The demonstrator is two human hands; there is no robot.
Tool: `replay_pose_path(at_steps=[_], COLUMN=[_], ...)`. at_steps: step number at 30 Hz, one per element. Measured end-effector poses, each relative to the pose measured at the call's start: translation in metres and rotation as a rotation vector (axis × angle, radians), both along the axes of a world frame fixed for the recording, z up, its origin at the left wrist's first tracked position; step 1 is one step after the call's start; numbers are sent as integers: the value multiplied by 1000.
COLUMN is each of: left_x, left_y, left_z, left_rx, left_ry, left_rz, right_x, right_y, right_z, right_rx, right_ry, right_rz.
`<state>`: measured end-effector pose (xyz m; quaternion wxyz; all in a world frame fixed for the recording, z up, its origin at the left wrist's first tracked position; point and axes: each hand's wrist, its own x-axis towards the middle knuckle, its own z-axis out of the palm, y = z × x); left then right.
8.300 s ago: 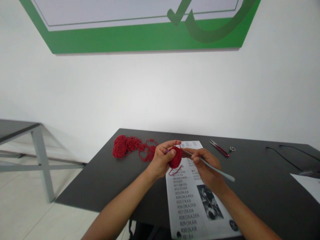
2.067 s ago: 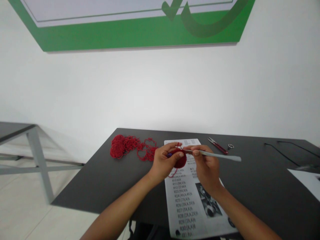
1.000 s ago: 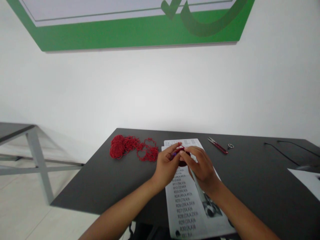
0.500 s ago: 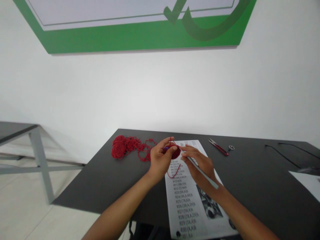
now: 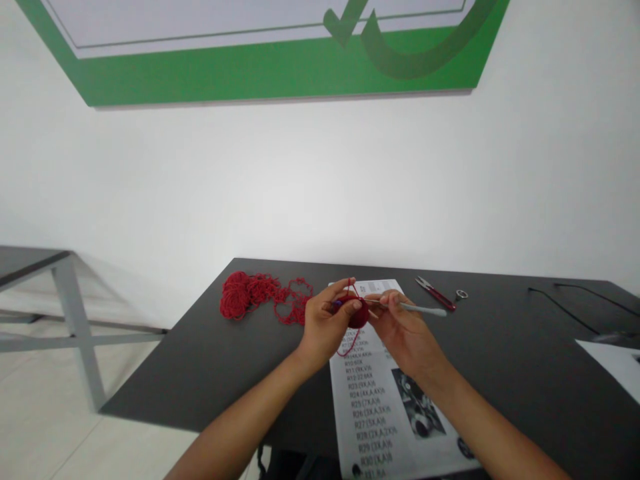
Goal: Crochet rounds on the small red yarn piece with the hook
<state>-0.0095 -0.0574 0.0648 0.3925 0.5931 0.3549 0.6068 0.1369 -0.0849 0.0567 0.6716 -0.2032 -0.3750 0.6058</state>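
Note:
My left hand (image 5: 330,320) is closed on a small round red crochet piece (image 5: 358,316), with red yarn looped over its raised index finger. A bit of purple shows by its fingers; I cannot make out what it is. In my right hand (image 5: 403,327) is a crochet hook (image 5: 425,309) with a pale grey handle, lying nearly level. Its thin tip meets the upper edge of the red piece. A loose red strand hangs below the work. To the left, a red yarn ball (image 5: 236,295) trails a tangle of yarn (image 5: 293,300) toward my left hand.
Under my hands lies a printed pattern sheet (image 5: 367,407) with rows of text and a photo. Red-handled thread snips (image 5: 436,293) and a small ring (image 5: 461,294) lie to the right. Further right are eyeglasses (image 5: 565,310) and white paper (image 5: 610,367) on the dark table (image 5: 240,373).
My right hand has turned, swinging the hook's handle from slanting down toward my wrist to almost level, pointing right. The red piece now shows more below my left thumb.

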Motion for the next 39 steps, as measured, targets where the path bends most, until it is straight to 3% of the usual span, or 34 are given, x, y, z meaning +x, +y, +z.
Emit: replay_pose_path(at_steps=[4,12,14,16,18,20,23,28,32,39], left_x=[2,2,5,9,12,13,10,0,-6,-8], left_y=[-5,-8,-9,-9,-8,-6,-3,-1,0,1], left_z=[-2,-18,-20,-19,-17,-14,-10,-5,-3,6], left_rx=[97,329,230,-17,-203,-299,-302,-199,-165,-264], left_ry=[89,192,115,-32,-170,-289,-385,-300,-263,-400], left_rz=[44,76,24,-103,-231,-296,-299,-302,-333,-415], right_x=[2,5,7,10,12,12,12,18,22,21], right_y=[0,-11,-10,-8,-8,-10,-13,-11,-9,-16], right_z=[-7,-9,-14,-18,-19,-15,-3,9,10,11], right_rx=[77,408,554,750,765,687,589,497,474,353], right_ry=[-143,-909,-1076,-1163,-1156,-1104,-999,-774,-736,-701], right_rz=[-157,-676,-785,-851,-877,-838,-657,-415,-346,-276])
